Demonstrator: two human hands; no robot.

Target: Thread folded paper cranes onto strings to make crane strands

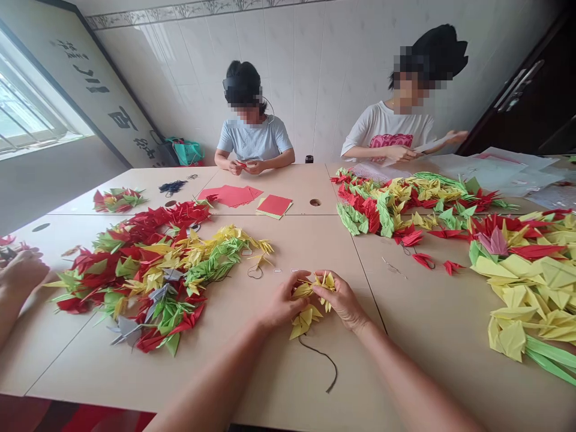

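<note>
Between my hands is a small string of yellow folded paper cranes (305, 322), held just above the table. My left hand (285, 303) has its fingers closed round the cranes on the left side. With thumb and fingers, my right hand (344, 301) grips the cranes at the right. A dark cord (332, 360) trails from the lowest crane onto the tabletop towards me. To the left lies a big heap of strung red, green and yellow paper cranes (148, 264). Close by it, a loose thread loop (255, 272) rests on the table. My fingers partly hide the upper cranes.
Red paper squares (274, 205) lie beyond my hands. More crane heaps (531, 288) cover the right side, with a needle-like wire (395, 268) nearby. Two people sit across the table (279, 390), working with paper and plastic sheets (486, 171). Another person's hand (23, 270) is at left.
</note>
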